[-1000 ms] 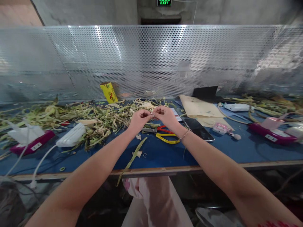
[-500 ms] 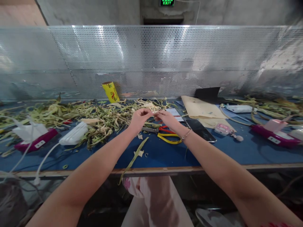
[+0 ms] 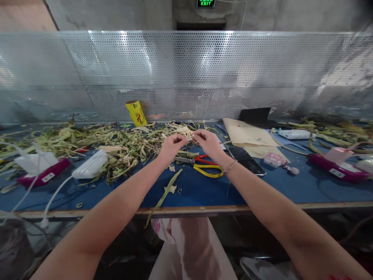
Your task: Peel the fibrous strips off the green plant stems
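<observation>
My left hand (image 3: pixel 172 147) and my right hand (image 3: pixel 207 143) are close together above the table, fingertips pinched and nearly meeting. Something small and pale shows at the fingertips, too small to name. Behind the hands lies a heap of dried green plant strips and pale shreds (image 3: pixel 131 146). Below them rest scissors with yellow and red handles (image 3: pixel 208 171), blades pointing left, partly covered by my right hand and wrist. Nearer to me a long green leaf strip (image 3: pixel 163 196) hangs over the table's front edge, with a pale scrap beside it.
A black phone (image 3: pixel 246 160), a pink earphone case (image 3: pixel 273 159) and brown paper (image 3: pixel 247 134) lie to the right. White power bank (image 3: pixel 91 165) and purple power strips (image 3: pixel 43 175) (image 3: pixel 339 167) with cables flank the workspace. A yellow box (image 3: pixel 136 113) leans before the perforated metal screen (image 3: pixel 180 70).
My fingertips have drawn slightly apart, and my right hand has risen and turned a little. The scissors and the leaf strip lie nearly where they were.
</observation>
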A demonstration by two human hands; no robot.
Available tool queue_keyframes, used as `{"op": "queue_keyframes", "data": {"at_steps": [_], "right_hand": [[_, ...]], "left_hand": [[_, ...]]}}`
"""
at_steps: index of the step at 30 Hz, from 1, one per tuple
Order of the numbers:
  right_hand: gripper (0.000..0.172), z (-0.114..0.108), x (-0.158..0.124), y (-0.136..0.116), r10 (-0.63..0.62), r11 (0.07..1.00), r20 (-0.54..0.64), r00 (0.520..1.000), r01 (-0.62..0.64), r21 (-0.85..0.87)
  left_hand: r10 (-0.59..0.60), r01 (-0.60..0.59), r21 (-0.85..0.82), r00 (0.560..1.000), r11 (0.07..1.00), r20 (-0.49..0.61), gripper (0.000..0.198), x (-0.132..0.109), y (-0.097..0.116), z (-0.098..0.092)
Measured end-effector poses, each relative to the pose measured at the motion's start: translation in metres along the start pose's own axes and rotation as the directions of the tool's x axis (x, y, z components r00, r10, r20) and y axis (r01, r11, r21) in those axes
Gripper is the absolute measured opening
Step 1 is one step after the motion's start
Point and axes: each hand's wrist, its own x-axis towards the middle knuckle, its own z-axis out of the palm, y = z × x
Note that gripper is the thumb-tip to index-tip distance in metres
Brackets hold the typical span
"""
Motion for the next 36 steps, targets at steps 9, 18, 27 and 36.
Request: {"op": "queue_keyframes", "data": {"at_steps": [9,18,27,36], "right_hand": [[0.01,-0.004,-0.005,-0.009,-0.245,0.955,0.006,0.97,0.242,-0.171],[0.018,-0.002,-0.005,-0.008,-0.204,0.965,0.166,0.965,0.227,-0.131],[0.012,-0.001,-0.003,-0.006,-0.115,0.987,0.124,0.986,0.127,-0.096],[0.013,0.002,-0.003,-0.007,-0.012,1.0,0.074,0.997,0.01,0.027]], "left_hand": [[-0.039,0.034,0.082,0.998,0.996,0.055,0.024,-0.005,0.01,0.004],[-0.057,0.05,0.068,0.992,0.996,0.109,0.022,-0.01,0.014,0.007],[-0.09,0.093,-0.033,0.991,0.995,0.1,0.022,-0.008,0.008,0.007],[-0.104,0.118,-0.167,0.99,0.979,0.094,0.029,-0.008,0.007,0.008]]}}
